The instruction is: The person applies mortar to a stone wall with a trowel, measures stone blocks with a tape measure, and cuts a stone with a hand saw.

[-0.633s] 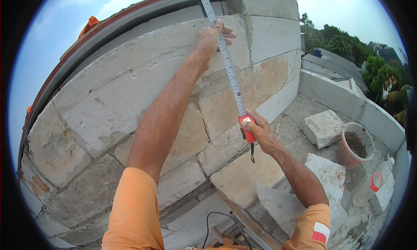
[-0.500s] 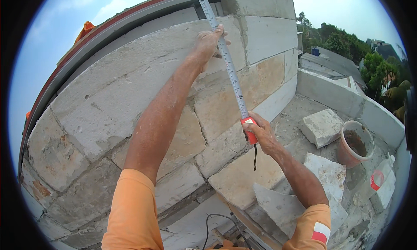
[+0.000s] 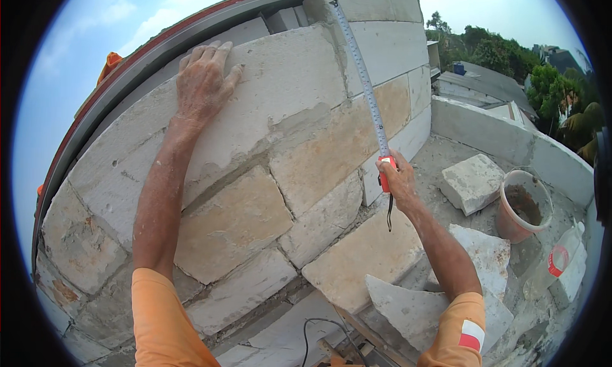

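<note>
My right hand [image 3: 400,177] is wrapped round the red case of a tape measure [image 3: 386,169], with a black wrist strap dangling below. Its blade [image 3: 362,73] runs up and leftward, extended across the face of the block wall [image 3: 357,134], its hooked end near the wall's top. My left hand [image 3: 203,80] lies with fingers spread on the upper edge of a large pale block [image 3: 280,80]. Nothing is held in it.
Above the wall runs a dark roof edge [image 3: 191,30]. At the right stand a mortar bucket [image 3: 510,223], a loose block [image 3: 472,183] and a plastic bottle [image 3: 553,265]. Broken slabs [image 3: 408,306] lie below my right arm. A low wall [image 3: 510,140] borders the floor.
My left hand has let go of the tape blade and moved left onto the block's top edge. The tape, in my right hand, has shifted slightly right.
</note>
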Available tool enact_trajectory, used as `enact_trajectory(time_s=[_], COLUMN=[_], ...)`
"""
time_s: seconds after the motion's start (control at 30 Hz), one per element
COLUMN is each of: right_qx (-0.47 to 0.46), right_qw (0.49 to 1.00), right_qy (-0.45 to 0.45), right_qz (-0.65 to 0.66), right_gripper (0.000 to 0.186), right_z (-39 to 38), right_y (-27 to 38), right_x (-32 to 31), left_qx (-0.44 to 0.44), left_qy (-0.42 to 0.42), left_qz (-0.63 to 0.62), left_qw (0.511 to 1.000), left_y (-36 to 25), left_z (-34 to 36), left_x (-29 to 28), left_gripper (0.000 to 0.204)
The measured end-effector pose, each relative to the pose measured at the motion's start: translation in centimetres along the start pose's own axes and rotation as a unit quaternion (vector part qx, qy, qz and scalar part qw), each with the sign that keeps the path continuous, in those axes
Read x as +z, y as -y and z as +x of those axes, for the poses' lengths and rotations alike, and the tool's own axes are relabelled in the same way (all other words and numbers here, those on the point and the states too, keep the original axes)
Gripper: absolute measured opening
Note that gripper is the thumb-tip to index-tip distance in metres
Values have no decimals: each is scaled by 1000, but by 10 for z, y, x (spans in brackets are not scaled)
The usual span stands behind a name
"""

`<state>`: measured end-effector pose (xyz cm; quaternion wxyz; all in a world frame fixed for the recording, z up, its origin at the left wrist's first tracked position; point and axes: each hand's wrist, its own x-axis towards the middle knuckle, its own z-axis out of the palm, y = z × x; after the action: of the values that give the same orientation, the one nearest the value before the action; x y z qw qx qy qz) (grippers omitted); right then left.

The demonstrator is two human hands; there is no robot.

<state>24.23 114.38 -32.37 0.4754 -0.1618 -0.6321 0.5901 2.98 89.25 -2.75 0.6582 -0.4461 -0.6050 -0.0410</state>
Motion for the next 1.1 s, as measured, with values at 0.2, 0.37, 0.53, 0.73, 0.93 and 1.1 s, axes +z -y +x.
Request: enact_trajectory(time_s=[0.2,0.37,0.53,0.73,0.93,1.1], right_qx=[1,-53,-32,-22,-13,-2], right_qw=[999,997,999,999,999,998], right_qy=[-48,-50,-28,-23,-15,-40], right_qz=[-11,-28,-30,-42,-32,-45], right_gripper=[38,41,52,58,43,44], right_z=[11,15,25,40,41,43], right_y=[7,7,7,13,34,25], right_x=[8,18,30,47,47,42], left_qx=[-54,-37,-43,-43,-42,-41], left_qy=[92,74,78,81,75,72], left_qz=[11,33,11,3,0,4], left_qw=[994,996,996,996,996,997], left_y=[-12,-10,-12,-10,-12,-10], left_z=[2,1,2,1,1,1], left_x=[-7,-4,-4,-4,-5,-4], left_gripper=[52,53,53,52,53,53])
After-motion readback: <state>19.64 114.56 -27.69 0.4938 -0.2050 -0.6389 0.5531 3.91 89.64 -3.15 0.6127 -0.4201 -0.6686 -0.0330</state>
